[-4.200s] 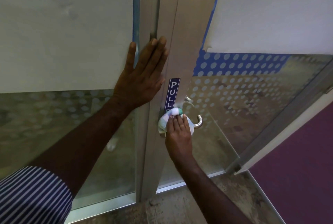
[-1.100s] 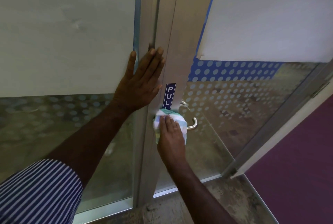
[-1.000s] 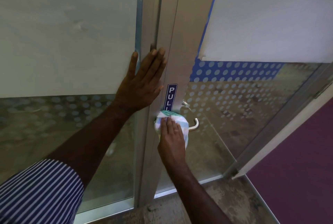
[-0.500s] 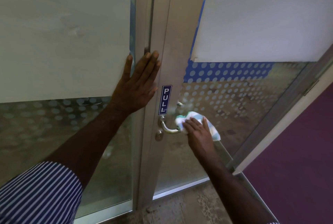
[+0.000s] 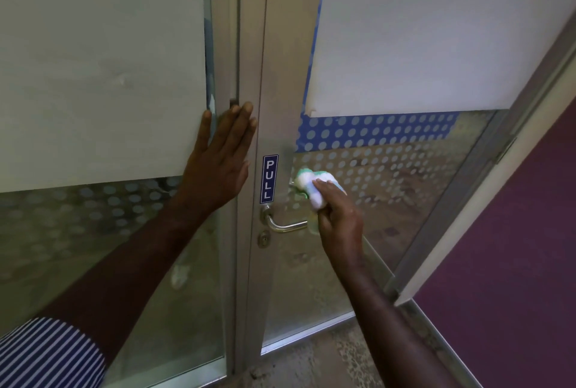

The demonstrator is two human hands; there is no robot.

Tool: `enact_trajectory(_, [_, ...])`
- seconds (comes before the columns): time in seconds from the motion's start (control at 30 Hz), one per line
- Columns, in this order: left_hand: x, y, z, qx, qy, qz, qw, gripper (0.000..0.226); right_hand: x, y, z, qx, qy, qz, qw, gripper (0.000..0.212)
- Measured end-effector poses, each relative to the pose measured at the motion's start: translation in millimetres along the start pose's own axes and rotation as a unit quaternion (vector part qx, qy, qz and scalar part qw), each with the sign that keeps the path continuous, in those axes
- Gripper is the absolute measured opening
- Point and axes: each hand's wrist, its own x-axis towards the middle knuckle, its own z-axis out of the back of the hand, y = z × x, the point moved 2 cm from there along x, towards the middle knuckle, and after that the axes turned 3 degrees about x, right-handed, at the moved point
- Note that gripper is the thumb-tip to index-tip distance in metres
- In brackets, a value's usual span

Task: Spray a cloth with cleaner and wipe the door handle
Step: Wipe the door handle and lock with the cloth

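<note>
A silver lever door handle sticks out of the aluminium door frame below a blue PULL sign. My right hand grips a bunched white and green cloth at the free end of the handle, covering its tip. The cloth pokes out above my fingers. My left hand lies flat with fingers spread on the fixed frame and glass panel left of the door edge. No spray bottle is in view.
A round keyhole sits under the handle. The glass door has frosted dots and a white sheet on its upper half. A purple wall rises at the right. Speckled floor lies below.
My right hand has slid the cloth from the handle's base by the frame out to its free end, uncovering the lever and keyhole. My left hand has stayed pressed on the frame.
</note>
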Motion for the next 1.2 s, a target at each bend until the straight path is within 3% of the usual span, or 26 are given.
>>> enact_trajectory(0.1, [3.4, -1.7, 17.2, -0.009, 0.033, 0.001, 0.999, 0.079, 6.6, 20.3, 7.4, 0.158, -0.001, -0.108, 0.982, 0.029])
enact_trajectory(0.23, [14.6, -1.1, 44.1, -0.044, 0.054, -0.001, 0.998, 0.071, 14.0, 35.0, 16.9, 0.280, 0.009, -0.177, 0.944, 0.026])
enact_trajectory(0.37, [28.7, -1.0, 76.0, -0.223, 0.035, 0.041, 0.973, 0.062, 16.0, 57.7, 23.8, 0.365, 0.038, -0.262, 0.893, 0.038])
enact_trajectory(0.43, [36.2, -1.6, 91.4, -0.385, 0.089, 0.098, 0.913, 0.066, 16.3, 69.2, 25.5, 0.410, 0.059, -0.298, 0.860, 0.038])
enact_trajectory(0.57, [46.5, -2.6, 120.6, -0.622, 0.207, 0.159, 0.738, 0.060, 16.5, 99.7, 30.1, 0.489, 0.108, -0.333, 0.799, 0.036])
enact_trajectory(0.6, [46.0, -2.6, 127.2, -0.640, 0.217, 0.164, 0.718, 0.060, 16.0, 108.6, 31.8, 0.495, 0.118, -0.341, 0.790, 0.038])
enact_trajectory(0.8, [37.8, -1.0, 147.4, -0.674, 0.183, 0.247, 0.672, 0.039, 11.4, 150.0, 41.3, 0.485, 0.146, -0.399, 0.764, 0.054])
enact_trajectory(0.97, [34.5, -3.7, 160.3, -0.654, 0.188, 0.331, 0.654, 0.007, 14.3, 164.5, 45.8, 0.443, 0.184, -0.390, 0.786, 0.033])
enact_trajectory(1.1, [37.2, -5.4, 166.6, -0.628, 0.177, 0.416, 0.633, 0.004, 34.4, 154.7, 62.0, 0.314, 0.197, -0.299, 0.879, 0.039])
enact_trajectory(1.2, [41.3, -4.1, 170.3, -0.616, 0.172, 0.445, 0.627, 0.007, 48.7, 146.5, 87.1, 0.255, 0.303, -0.230, 0.889, 0.033])
